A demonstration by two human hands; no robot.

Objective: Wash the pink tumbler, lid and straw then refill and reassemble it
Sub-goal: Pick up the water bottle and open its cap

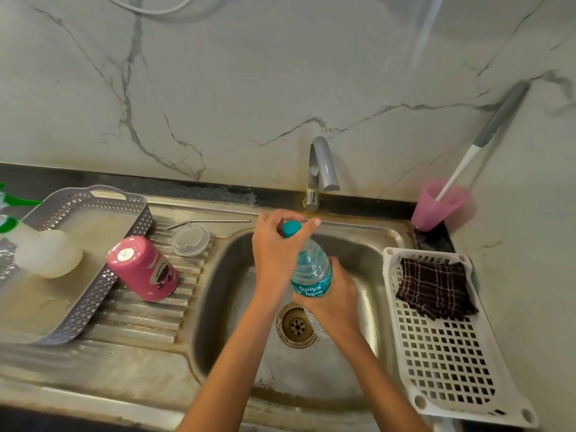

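Gripping the water bottle (311, 269) round its lower body, the right hand (330, 304) has its fingers clamped on the plastic above the sink (218, 291) basin. The left hand (274, 257) pinches the teal cap (291, 228), thumb and fingers curled over it. Well to the left of those fingers, the pink tumbler (143, 268) stands bottom-up on the ribbed drainboard (140, 319), just beside the grey basket (93, 294). The clear lid (190, 240) lies between the tumbler and the left-hand fingers, with the metal straw (212, 222) behind it, its far end near the knuckles
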